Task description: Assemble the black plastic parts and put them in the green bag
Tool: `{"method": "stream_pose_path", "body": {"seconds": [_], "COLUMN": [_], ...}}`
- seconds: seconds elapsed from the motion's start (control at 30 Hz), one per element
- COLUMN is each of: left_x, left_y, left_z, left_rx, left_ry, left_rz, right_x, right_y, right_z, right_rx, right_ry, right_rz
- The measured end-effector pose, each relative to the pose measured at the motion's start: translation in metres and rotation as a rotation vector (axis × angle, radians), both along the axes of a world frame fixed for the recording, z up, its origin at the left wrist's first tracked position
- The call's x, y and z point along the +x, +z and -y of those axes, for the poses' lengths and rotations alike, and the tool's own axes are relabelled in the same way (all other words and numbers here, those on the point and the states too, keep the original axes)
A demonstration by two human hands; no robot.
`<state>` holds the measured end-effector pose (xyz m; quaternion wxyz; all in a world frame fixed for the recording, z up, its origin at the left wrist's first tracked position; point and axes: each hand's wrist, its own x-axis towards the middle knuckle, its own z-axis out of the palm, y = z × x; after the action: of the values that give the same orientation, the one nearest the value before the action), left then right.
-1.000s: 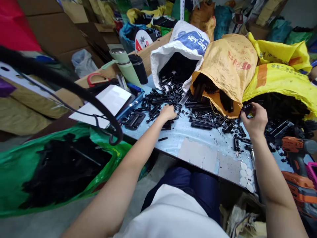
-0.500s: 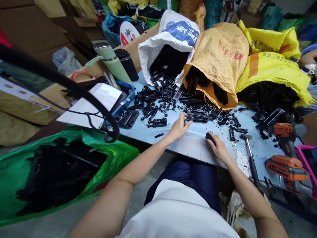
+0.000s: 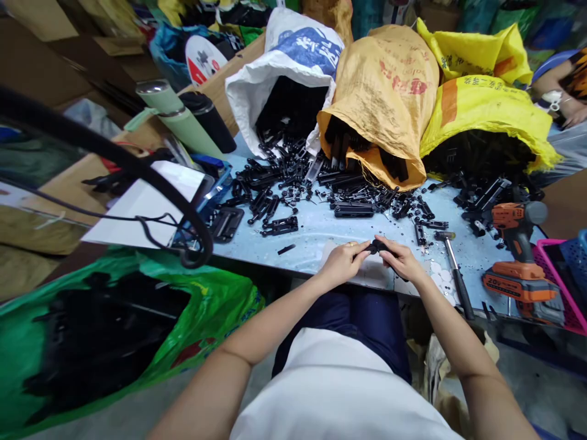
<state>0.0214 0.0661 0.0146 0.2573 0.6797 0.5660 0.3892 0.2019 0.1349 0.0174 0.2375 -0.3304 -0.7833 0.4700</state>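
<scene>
I read "20V" on the orange battery (image 3: 509,283). My left hand (image 3: 343,264) and right hand (image 3: 404,261), fingertips nearly closed, pinch small black parts (image 3: 378,245), roundish where they meet.

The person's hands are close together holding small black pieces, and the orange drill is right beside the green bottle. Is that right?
Not quite: the head view shows the orange-and-black power drill beside the black-handled metal hammer, away from the pale green bottle. The left hand and right hand are close together, holding small black pieces.
</scene>
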Motion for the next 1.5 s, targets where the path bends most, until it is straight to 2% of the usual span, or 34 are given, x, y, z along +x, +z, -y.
{"method": "stream_pose_path", "body": {"seconds": [0.13,0.2,0.3,0.5,0.6,0.73,0.93,1.0,1.1,1.17,1.2,1.27,1.33,1.43,1.5], "left_x": [0.001,0.001,0.0,0.002,0.003,0.003,0.014,0.018,0.018,0.013,0.01,0.005,0.003,0.01,0.018], "left_y": [-0.001,-0.001,0.003,0.009,0.009,0.009,0.001,-0.002,0.004,0.014,0.019,0.027,0.028,0.019,0.012], "left_z": [0.006,0.005,-0.001,-0.014,-0.015,-0.015,-0.003,-0.004,-0.016,-0.026,-0.03,-0.031,-0.025,-0.011,-0.005], "left_rx": [0.002,-0.002,0.018,0.105,0.116,0.097,0.111,0.137,0.212,0.277,0.304,0.329,0.298,0.205,0.165], "left_ry": [-0.011,-0.066,-0.143,-0.102,-0.068,-0.063,0.047,0.096,0.264,0.352,0.353,0.283,0.171,0.039,0.022], "left_rz": [-0.078,-0.103,-0.123,-0.033,0.002,-0.015,-0.062,-0.049,0.049,0.129,0.157,0.179,0.17,0.148,0.138], "right_x": [0.011,0.013,0.015,0.004,-0.002,-0.005,0.002,0.001,-0.01,-0.018,-0.021,-0.022,-0.017,-0.011,-0.011], "right_y": [0.006,0.006,0.006,0.007,0.008,0.007,0.017,0.02,0.011,-0.003,-0.01,-0.019,-0.018,-0.004,0.005], "right_z": [-0.002,-0.001,0.0,0.005,0.006,0.005,-0.011,-0.007,0.018,0.039,0.046,0.05,0.041,0.024,0.018], "right_rx": [0.152,0.175,0.116,-0.071,-0.125,-0.115,0.152,0.256,0.326,0.29,0.253,0.131,-0.053,-0.295,-0.341], "right_ry": [0.068,0.09,0.07,-0.201,-0.217,-0.195,-0.08,-0.043,0.2,0.351,0.306,0.023,-0.241,-0.369,-0.378], "right_rz": [0.084,0.088,0.075,-0.046,-0.074,-0.075,0.006,0.04,0.086,0.111,0.108,0.056,-0.035,-0.173,-0.221]}}
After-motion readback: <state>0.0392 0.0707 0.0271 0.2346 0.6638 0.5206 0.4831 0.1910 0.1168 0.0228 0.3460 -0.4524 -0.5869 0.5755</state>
